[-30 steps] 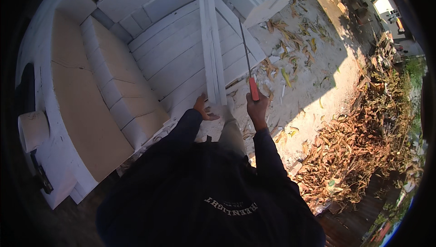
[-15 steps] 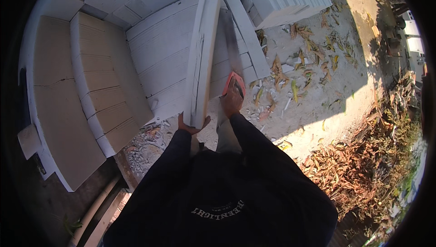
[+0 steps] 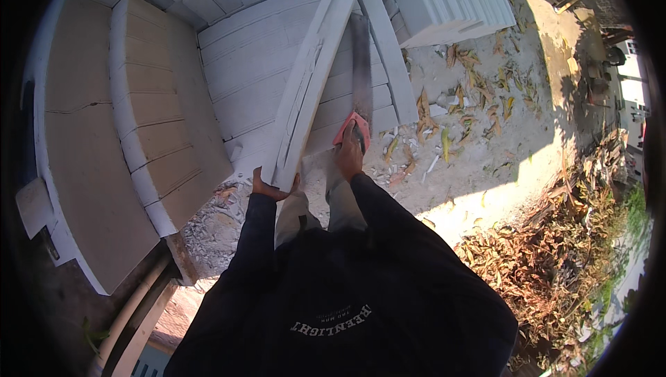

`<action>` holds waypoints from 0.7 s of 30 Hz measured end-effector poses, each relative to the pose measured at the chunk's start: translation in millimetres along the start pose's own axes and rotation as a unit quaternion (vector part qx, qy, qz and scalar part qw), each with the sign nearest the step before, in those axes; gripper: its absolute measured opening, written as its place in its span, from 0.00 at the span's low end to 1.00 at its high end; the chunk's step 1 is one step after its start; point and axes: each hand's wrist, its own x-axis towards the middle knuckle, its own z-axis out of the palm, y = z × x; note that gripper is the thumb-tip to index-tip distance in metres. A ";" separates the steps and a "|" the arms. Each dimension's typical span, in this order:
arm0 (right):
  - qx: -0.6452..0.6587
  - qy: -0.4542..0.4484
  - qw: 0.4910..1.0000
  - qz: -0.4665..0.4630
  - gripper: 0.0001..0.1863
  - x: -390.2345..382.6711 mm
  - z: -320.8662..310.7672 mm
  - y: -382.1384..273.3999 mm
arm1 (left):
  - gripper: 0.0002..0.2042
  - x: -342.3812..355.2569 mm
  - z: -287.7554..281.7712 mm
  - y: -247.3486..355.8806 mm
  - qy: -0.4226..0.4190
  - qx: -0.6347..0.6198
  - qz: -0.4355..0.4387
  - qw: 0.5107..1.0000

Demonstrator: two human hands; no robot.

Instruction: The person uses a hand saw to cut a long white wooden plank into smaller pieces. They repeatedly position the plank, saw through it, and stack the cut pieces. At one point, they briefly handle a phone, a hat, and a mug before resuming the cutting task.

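Note:
My left hand (image 3: 269, 187) grips the near end of a long white block piece (image 3: 316, 75), its fingers wrapped beneath. A dark, ragged groove runs along the piece, which leans away from me to the upper right. My right hand (image 3: 349, 156) is closed round the red handle of a handsaw (image 3: 361, 65). The saw's dark blade points away from me, smeared by motion, beside the held piece and apart from it. To the right of the blade lies another long white strip (image 3: 390, 51).
White blocks (image 3: 270, 51) form a surface under the saw. More blocks (image 3: 156, 92) are stacked in steps at left, and upright white slabs (image 3: 454, 2) stand at the back right. Dry leaves and white rubble litter the ground (image 3: 479, 134); a leaf heap (image 3: 534, 266) lies at lower right.
The near end of the white piece has swung left with my left hand, so it leans more and sits farther from the saw. My right hand still holds the saw.

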 end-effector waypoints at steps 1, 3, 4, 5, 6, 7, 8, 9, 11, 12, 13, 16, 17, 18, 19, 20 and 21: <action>0.003 0.005 1.000 0.003 0.48 -3.5 8.2 -2.0 | 0.46 -7.6 7.0 11.7 0.007 0.003 -0.001 1.000; 0.008 -0.022 0.999 0.032 0.47 -8.6 23.0 -14.5 | 0.46 -25.3 15.1 37.8 -0.012 0.047 0.001 0.999; 0.008 -0.053 0.997 0.054 0.47 -8.2 26.6 -26.3 | 0.46 -35.8 18.1 50.4 -0.023 0.066 -0.001 0.998; 0.008 -0.083 0.994 0.075 0.46 -8.0 30.0 -38.2 | 0.47 -43.9 22.0 61.4 -0.011 0.055 -0.007 0.998; -0.021 -0.070 0.994 0.077 0.46 -10.6 36.8 -42.2 | 0.47 -54.3 35.6 67.3 0.002 0.047 -0.017 0.999; -0.049 -0.055 0.994 0.081 0.46 -14.6 45.3 -44.2 | 0.47 -61.3 48.6 69.7 0.012 0.051 -0.024 0.998; -0.078 -0.040 0.993 0.085 0.45 -19.2 52.0 -45.1 | 0.46 -67.9 62.2 71.7 0.022 0.054 -0.031 0.998; -0.078 -0.061 0.991 0.092 0.44 -25.1 56.9 -52.9 | 0.46 -79.0 72.5 75.1 0.031 0.054 -0.033 0.998; -0.084 -0.095 0.986 0.111 0.41 -28.9 59.2 -63.0 | 0.42 -85.1 86.3 66.0 0.021 0.082 -0.009 0.996; -0.112 -0.095 0.984 0.104 0.39 -23.9 57.7 -69.1 | 0.40 -87.4 89.6 60.6 0.011 0.095 0.010 0.995; -0.141 -0.096 0.980 0.098 0.37 -17.3 50.9 -76.2 | 0.37 -86.4 88.1 49.8 -0.004 0.106 0.037 0.994; 0.137 -0.075 0.966 0.204 0.36 8.6 -8.3 -114.8 | 0.29 -87.3 92.4 6.0 -0.010 0.111 0.094 0.989; 0.235 -0.043 0.947 0.214 0.37 8.7 -32.2 -130.3 | 0.28 -86.3 94.7 -11.9 -0.024 0.134 0.107 0.985; 0.330 -0.010 0.918 0.221 0.38 9.0 -55.8 -145.7 | 0.26 -84.6 96.9 -29.4 -0.038 0.157 0.121 0.979; 0.372 0.036 0.908 0.188 0.41 -7.9 -69.5 -155.7 | 0.26 -81.5 93.7 -47.0 -0.067 0.203 0.135 0.967; 0.411 0.080 0.895 0.154 0.43 -26.7 -82.6 -169.9 | 0.26 -77.1 86.5 -58.8 -0.101 0.309 0.168 0.931; 0.391 0.082 0.910 0.111 0.47 -44.8 -105.9 -196.9 | 0.27 -72.7 79.0 -70.5 -0.128 0.406 0.209 0.881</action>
